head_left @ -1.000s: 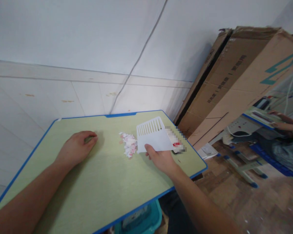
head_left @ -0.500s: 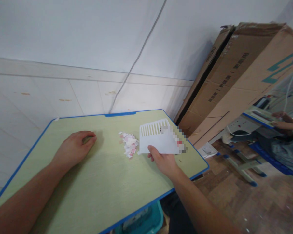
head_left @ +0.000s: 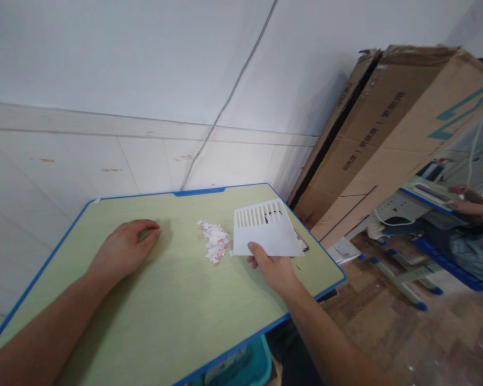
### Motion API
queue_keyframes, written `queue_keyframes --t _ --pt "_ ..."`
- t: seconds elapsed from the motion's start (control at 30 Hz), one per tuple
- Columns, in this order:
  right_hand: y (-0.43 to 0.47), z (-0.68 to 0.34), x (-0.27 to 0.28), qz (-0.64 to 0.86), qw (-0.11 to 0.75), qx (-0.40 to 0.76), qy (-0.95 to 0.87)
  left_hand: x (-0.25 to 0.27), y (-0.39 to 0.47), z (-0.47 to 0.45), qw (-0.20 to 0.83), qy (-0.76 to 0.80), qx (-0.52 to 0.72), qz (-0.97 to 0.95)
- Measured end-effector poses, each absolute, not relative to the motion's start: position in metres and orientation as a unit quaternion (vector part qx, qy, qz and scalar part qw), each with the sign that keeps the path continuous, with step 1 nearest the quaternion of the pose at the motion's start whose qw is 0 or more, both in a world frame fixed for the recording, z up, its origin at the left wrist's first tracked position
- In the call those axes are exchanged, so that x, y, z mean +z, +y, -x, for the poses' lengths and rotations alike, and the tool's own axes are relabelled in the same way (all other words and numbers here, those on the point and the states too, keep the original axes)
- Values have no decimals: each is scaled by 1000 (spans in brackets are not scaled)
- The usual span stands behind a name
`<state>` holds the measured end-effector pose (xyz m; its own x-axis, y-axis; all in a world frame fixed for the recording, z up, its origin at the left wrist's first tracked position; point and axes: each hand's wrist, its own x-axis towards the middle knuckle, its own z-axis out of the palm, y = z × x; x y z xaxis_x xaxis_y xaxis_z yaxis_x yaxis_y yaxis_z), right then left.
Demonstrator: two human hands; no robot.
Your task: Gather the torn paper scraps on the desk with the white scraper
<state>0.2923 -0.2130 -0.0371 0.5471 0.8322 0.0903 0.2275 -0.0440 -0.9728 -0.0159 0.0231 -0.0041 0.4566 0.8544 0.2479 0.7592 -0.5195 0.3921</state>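
Note:
My right hand [head_left: 274, 271] grips the near edge of a white slotted sheet [head_left: 261, 238], thumb on top and fingers beneath. A row of long slots runs along the sheet's far side; I cannot tell whether it is paper or plastic. Dark marks show through some slots, and a partly blurred, patterned item [head_left: 302, 242] peeks out at its right edge. Just left of the sheet lies a small heap of white and pinkish paper scraps [head_left: 215, 241]. Further left, my left hand [head_left: 124, 247] rests on the table with curled fingers, thumb tip against the index fingertip, nothing visible between them.
The pale green table [head_left: 165, 316] has a blue rim and stands against a white wall. Tall cardboard boxes [head_left: 370, 139] lean at its right back corner. Below the front edge is a teal bin [head_left: 257, 364]. A co-worker's hand [head_left: 467, 193] is at another table, far right.
The whole view has shifted slightly. The white slotted sheet has moved a little to the right, away from the scraps, in my right hand. My left hand stays in place on the table.

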Motion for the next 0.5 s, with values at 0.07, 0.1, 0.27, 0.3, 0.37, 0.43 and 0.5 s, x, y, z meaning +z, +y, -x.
queue_keyframes --t 0.07,0.1,0.27,0.3,0.37,0.43,0.5 --pt "-212 -294 -38 673 572 261 -389 -3 22 15 131 490 213 -835" --pt "-212 -294 -38 677 571 256 -389 -3 22 15 139 498 214 -829" --pt "-211 -293 -37 682 555 256 -402 -2 21 13 146 497 214 -828" --pt "-211 -293 -36 679 556 260 -403 -2 21 13 147 496 215 -828" --pt "-211 -292 -35 676 563 257 -400 -2 21 13 147 495 217 -829" --pt "-212 -292 -34 678 566 251 -395 -1 21 14 147 494 212 -830" --pt "-213 -291 -34 681 566 252 -390 -1 20 14 147 492 210 -832"
